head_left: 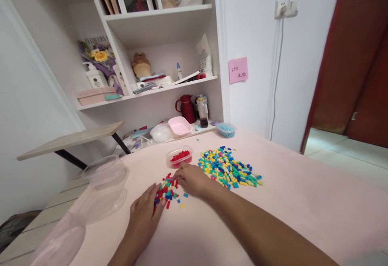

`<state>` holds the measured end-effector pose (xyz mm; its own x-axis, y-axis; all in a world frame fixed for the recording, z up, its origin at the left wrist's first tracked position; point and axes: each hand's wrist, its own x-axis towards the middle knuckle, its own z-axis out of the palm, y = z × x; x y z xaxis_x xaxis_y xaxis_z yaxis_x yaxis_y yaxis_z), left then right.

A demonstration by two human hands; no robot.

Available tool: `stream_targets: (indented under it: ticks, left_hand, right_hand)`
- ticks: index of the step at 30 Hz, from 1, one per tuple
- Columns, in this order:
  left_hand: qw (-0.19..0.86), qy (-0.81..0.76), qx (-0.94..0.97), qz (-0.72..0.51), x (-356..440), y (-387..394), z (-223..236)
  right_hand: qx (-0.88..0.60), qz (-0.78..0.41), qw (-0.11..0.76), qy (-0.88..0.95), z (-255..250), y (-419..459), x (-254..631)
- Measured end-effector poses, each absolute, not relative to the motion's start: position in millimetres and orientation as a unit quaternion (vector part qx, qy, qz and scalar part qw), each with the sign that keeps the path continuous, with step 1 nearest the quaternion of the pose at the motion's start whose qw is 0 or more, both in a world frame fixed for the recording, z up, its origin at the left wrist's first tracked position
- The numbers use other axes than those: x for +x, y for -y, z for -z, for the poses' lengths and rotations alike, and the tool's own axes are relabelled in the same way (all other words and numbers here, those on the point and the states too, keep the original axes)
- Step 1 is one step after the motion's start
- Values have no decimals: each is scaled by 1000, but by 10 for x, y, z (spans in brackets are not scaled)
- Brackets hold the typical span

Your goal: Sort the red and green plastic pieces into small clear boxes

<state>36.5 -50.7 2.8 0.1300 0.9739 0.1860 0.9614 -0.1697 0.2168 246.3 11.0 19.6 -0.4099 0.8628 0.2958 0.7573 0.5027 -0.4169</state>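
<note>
A small pile of mixed toy building bricks (168, 190), many of them red, lies on the pink tabletop (218, 229) between my hands. My left hand (144, 206) rests along the pile's left edge, fingers stretched out and thumb apart, with no brick in its grasp. At the far right edge of the pile, my right hand (191, 179) is bent down with fingertips drawn together; whatever they hold is hidden. Just behind it stands a clear plastic tub (169, 161) with red bricks (181, 157) inside. To the right spreads a larger heap of blue, green and yellow bricks (228, 168).
Clear empty containers (104, 193) stand along the left edge. A tub of light-blue pieces (226, 130) sits at the back right, and a pink tray (180, 126) at the back. Behind rise shelves (163, 88) with a red jug (187, 109) and a bottle (202, 113).
</note>
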Motion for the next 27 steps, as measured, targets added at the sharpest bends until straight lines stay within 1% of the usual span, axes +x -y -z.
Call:
stream_targets:
  ticks: [4, 9, 11, 12, 14, 18, 20, 22, 27]
  left_hand:
    - [26, -641, 753, -145, 345, 509, -19]
    - [27, -633, 758, -155, 316, 503, 2]
    - [24, -633, 758, -153, 316, 502, 2]
    - [24, -634, 759, -151, 317, 500, 1]
    - [23, -632, 760, -146, 321, 496, -2]
    - [16, -630, 764, -142, 328, 492, -7]
    - [18, -630, 764, -136, 330, 500, -15]
    - [25, -632, 763, -134, 332, 514, -28]
    - [35, -635, 760, -133, 332, 536, -56]
  right_hand:
    - [-486, -95, 211, 843, -224, -89, 2437]
    - [-502, -118, 211, 830, -242, -86, 2466]
    - [-503, -131, 228, 823, -232, -90, 2476]
    - [-501, -143, 249, 816, -228, -100, 2474]
    - [-492, -203, 321, 783, -230, -142, 2453]
    - [-426, -411, 530, 607, -287, -312, 2377]
    - [-386, -463, 597, 529, -317, -408, 2366]
    - [-372, -473, 623, 499, -322, -489, 2387]
    - [-363, -469, 630, 502, -246, -619, 2500]
